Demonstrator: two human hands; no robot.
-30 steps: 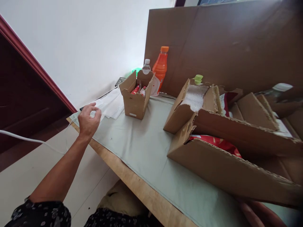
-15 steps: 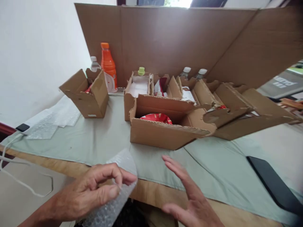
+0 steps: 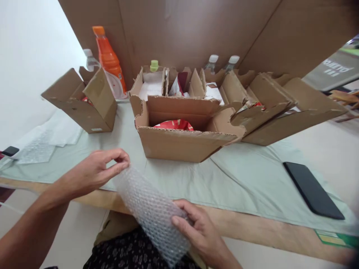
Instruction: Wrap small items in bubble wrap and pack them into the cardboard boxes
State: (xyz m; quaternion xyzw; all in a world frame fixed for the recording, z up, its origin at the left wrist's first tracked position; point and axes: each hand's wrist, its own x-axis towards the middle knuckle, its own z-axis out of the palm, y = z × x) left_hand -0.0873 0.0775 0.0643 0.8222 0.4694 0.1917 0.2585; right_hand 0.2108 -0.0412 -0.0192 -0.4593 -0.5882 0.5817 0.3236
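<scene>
A clear bubble wrap bag [image 3: 153, 209] stretches between my two hands in front of the table edge. My left hand [image 3: 102, 170] pinches its upper left corner between thumb and fingers. On its right side, my right hand [image 3: 198, 229] grips the sheet, thumb on top. Beyond the hands stands an open cardboard box [image 3: 171, 147] with a red packet [image 3: 175, 124] inside. To the left, more bubble wrap [image 3: 39, 144] lies flat on the cloth.
Several open cardboard boxes [image 3: 260, 130] stand in a row behind the front one, another box [image 3: 98, 112] at left. An orange bottle [image 3: 110, 61] leans against a tall cardboard panel [image 3: 182, 33]. A black phone [image 3: 312, 190] lies on the green cloth [image 3: 252, 179] at right.
My right hand, open and apart before, has closed on the bubble wrap bag. My left hand has moved up and left, drawing the bag out flat. The view has tilted down.
</scene>
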